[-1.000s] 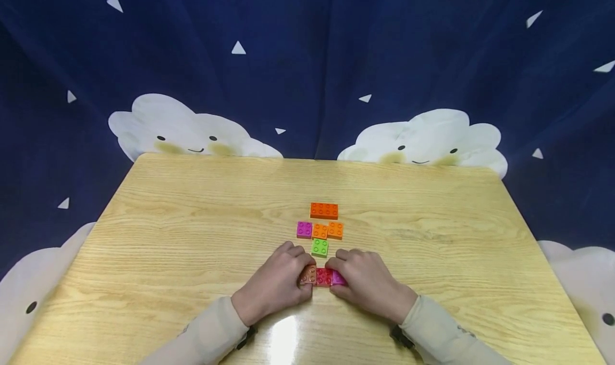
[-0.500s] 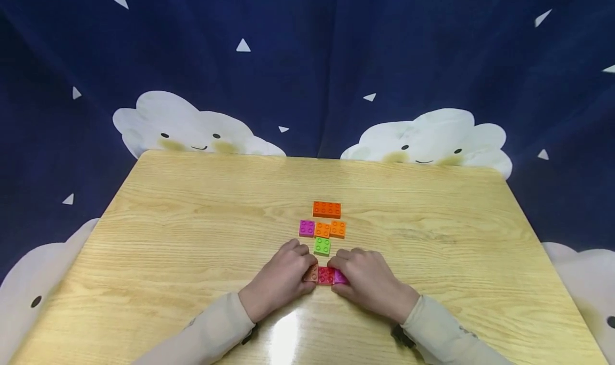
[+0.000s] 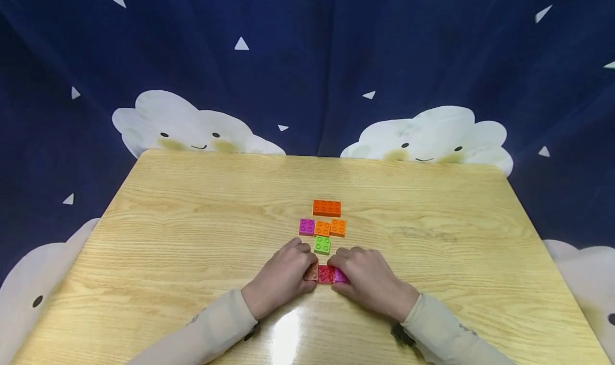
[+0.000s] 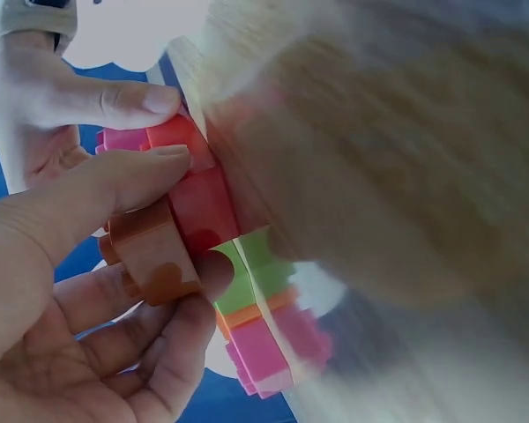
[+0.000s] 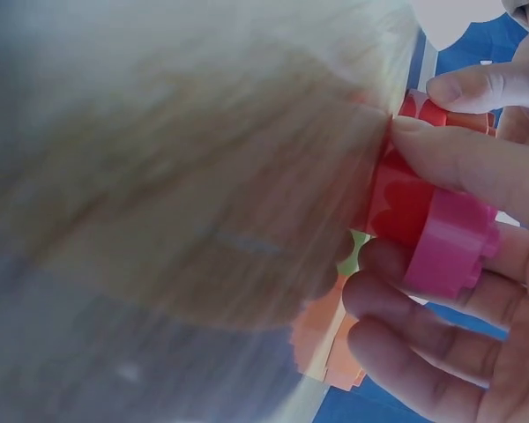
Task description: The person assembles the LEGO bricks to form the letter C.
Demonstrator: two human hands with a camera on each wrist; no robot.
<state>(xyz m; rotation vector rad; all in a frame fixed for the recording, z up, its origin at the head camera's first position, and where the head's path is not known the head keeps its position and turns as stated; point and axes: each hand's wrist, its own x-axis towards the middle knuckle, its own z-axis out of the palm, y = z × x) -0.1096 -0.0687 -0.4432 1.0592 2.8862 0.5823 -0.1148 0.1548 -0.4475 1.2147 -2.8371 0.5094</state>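
Observation:
At the near middle of the table, a red brick (image 3: 325,274) sits between a brown brick (image 3: 312,272) on its left and a pink brick (image 3: 340,276) on its right. Both wrist views show the two end bricks higher than the red one, fitted to its top. My left hand (image 3: 284,273) pinches the brown brick (image 4: 154,251), its thumb lying along the near side up to the red brick (image 4: 203,207). With thumb and fingers, my right hand (image 3: 370,279) grips the pink brick (image 5: 450,242), its thumb tip against the red brick (image 5: 401,198).
Just beyond the hands lies a green brick (image 3: 322,245). Behind it, a purple brick (image 3: 306,227) and two orange bricks (image 3: 322,229) form a row. A longer red-orange brick (image 3: 326,208) lies farther back on the wooden table (image 3: 202,205), before a blue curtain (image 3: 307,50).
The head view has shifted slightly. My left fingers cover more of the brown brick than a second ago; the right hand keeps its grip and the loose bricks stay put.

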